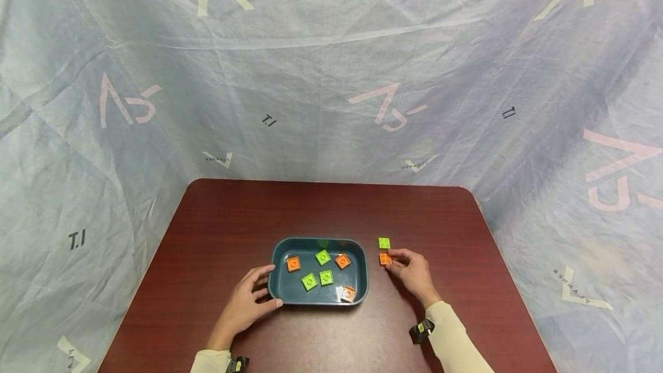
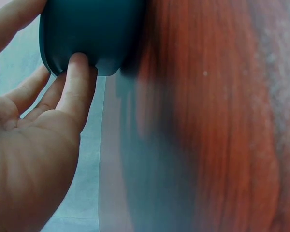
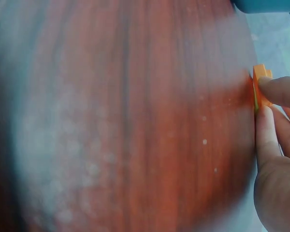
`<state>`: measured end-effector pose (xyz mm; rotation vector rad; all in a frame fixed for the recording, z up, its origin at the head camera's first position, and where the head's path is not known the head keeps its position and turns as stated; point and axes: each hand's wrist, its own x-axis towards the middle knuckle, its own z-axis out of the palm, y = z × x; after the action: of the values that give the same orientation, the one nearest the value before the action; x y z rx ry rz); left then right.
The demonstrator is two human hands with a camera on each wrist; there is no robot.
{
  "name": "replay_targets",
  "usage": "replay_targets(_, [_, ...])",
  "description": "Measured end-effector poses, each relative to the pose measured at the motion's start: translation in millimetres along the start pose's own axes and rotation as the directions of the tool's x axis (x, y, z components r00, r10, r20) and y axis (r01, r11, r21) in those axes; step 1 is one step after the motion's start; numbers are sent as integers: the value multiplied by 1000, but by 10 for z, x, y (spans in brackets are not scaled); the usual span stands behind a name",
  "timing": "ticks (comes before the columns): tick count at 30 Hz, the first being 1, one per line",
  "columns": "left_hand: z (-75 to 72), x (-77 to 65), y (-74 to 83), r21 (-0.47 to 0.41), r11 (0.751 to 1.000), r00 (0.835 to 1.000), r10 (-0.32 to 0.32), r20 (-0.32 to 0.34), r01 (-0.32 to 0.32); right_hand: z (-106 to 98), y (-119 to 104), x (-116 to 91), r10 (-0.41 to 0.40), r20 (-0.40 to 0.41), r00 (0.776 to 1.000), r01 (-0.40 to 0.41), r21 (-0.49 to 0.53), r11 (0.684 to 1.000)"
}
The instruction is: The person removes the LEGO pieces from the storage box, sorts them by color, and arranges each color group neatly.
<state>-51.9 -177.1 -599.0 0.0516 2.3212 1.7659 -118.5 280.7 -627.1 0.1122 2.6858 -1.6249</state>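
A dark teal tray (image 1: 318, 303) stands on the table, holding 3 orange and 3 green toy building bricks, among them an orange brick (image 1: 293, 263) and a green brick (image 1: 323, 257). My left hand (image 1: 247, 302) holds the tray's near left corner, its thumb on the near side and fingers along the left end. To the tray's right, my right hand (image 1: 412, 274) pinches another orange brick (image 1: 385, 259) between thumb and fingers, at the tabletop. Just beyond it lies a green brick (image 1: 384, 243), studs up. The right wrist view shows the pinched orange brick (image 3: 260, 82) from the side.
The dark red wooden table (image 1: 233, 212) has rounded far corners. Grey printed cloth (image 1: 321, 131) hangs behind it and along both sides. Each wrist wears a small black device, such as the right wrist camera (image 1: 422, 331).
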Motion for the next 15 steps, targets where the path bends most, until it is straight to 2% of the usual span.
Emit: replay_targets(15, [17,-4,-6,-6,1000,1000,2,-7,-2,0,-9,-7,6,0,1000,-6,13,1000])
